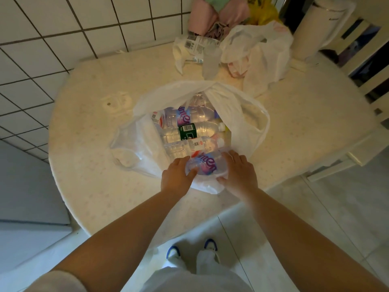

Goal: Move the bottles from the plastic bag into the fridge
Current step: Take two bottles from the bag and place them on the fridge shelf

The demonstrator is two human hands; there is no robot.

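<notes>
A white plastic bag [248, 114] lies open on the round cream table [88, 144]. Inside it lie several clear water bottles on their sides, among them a green-labelled bottle [189, 130], a red-and-white-labelled bottle [194, 144] and a pink-and-purple-labelled bottle [205, 165] nearest me. My left hand [176, 175] and my right hand [240, 171] clasp the two sides of that nearest bottle at the bag's front edge. The bottle rests in the bag. No fridge interior is in view.
At the table's far side lie crumpled white bags [259, 53] and a flattened clear bottle [195, 47]. A white kettle [322, 24] stands at the back right beside a white chair [370, 66]. A tiled wall [52, 34] is on the left, with a white appliance surface [27, 192] below it.
</notes>
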